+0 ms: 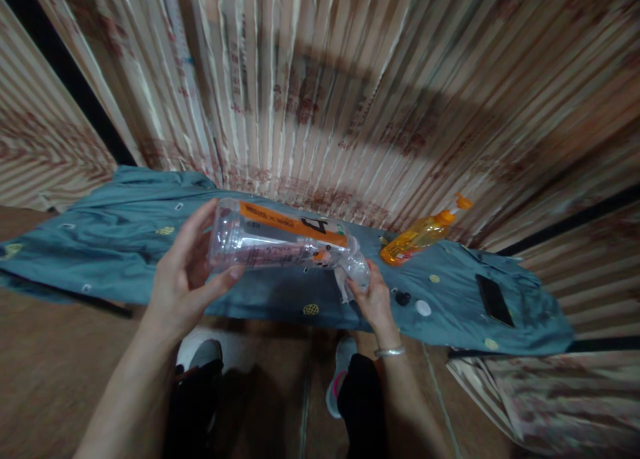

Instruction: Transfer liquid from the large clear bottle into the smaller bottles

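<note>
A clear plastic bottle [280, 249] with an orange and black label is held lying sideways above the cloth-covered table. My left hand [175, 289] is closed around its base end, thumb along the near side. At the other end, my right hand [376, 300] grips the narrowing neck. A thin white piece, like a tissue [344, 284], hangs by the fingers of that hand; whether it is pinched there is hard to tell. Close to my right hand, a small black round object [403, 298] and a white disc [423, 308] lie on the cloth.
Behind my right hand, an orange pump bottle [417, 239] leans or tilts on the table. A black phone-like slab [494, 300] lies toward the right end. The table has a blue-green cloth [125, 239] with yellow patterns. A striped curtain [320, 92] hangs directly behind.
</note>
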`<state>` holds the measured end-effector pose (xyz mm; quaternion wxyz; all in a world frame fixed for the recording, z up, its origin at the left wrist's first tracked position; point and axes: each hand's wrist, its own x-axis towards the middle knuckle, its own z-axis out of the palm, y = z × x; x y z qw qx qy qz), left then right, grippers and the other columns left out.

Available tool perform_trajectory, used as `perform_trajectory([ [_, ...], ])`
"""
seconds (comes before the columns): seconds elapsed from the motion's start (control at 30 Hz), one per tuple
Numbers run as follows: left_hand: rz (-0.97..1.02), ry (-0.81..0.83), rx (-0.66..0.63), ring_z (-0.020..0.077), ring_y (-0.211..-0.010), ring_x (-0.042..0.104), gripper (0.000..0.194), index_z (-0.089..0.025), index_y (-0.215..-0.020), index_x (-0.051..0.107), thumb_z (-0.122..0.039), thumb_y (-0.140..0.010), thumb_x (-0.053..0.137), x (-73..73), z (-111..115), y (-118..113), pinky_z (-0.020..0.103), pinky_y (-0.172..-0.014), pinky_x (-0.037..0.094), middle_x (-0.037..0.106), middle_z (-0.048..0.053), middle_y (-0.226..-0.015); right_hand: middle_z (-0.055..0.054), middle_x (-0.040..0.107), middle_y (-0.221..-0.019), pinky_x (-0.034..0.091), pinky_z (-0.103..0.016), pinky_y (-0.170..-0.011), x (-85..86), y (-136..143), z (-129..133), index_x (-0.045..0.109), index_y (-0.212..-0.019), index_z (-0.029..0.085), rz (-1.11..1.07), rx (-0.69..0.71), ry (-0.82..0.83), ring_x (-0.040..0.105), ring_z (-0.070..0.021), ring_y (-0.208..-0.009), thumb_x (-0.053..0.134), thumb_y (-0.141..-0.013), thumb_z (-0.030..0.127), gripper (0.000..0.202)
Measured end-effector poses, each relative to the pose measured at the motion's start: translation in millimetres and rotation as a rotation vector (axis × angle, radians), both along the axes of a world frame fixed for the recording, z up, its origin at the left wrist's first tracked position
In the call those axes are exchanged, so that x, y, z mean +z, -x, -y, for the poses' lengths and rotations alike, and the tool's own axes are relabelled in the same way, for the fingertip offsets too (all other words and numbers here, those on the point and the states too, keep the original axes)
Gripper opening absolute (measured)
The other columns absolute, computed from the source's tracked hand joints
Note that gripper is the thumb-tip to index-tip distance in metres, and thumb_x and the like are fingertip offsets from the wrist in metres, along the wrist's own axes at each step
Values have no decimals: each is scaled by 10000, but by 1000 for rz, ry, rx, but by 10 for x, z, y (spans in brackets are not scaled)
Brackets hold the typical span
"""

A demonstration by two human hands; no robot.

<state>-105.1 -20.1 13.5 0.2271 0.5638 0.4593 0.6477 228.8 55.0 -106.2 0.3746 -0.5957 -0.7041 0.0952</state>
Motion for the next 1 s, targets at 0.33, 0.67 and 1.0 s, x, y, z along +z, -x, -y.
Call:
perform_trajectory([
  [0.33,0,15,-2,229,-1161,688,858,-252,-1454,516,-413,-688,868,-27,9,8,311,-853,630,641,109,-1409,-217,670,-1267,532,-510,-988,-1,13,2,515,-1377,87,-4,-12,-4,667,-338,-1124,609,-855,405,619],
  [0.67,-54,17,-9,258,-1198,674,842,-238,-1476,486,-391,-728,841,3,13,18,339,-881,628,613,139,-1435,-206,654,-1307,519,-510,-1010,12,14,14,498,-1395,109,-7,-4,11,650,-332,-1156,599,-874,419,614],
  [1.0,-14,19,-25,270,-1191,673,848,-253,-1463,504,-362,-702,860,15,18,0,365,-882,631,626,135,-1423,-221,659,-1298,521,-523,-1007,33,12,17,509,-1388,86,-29,-20,46,657,-347,-1148,618,-833,411,652],
])
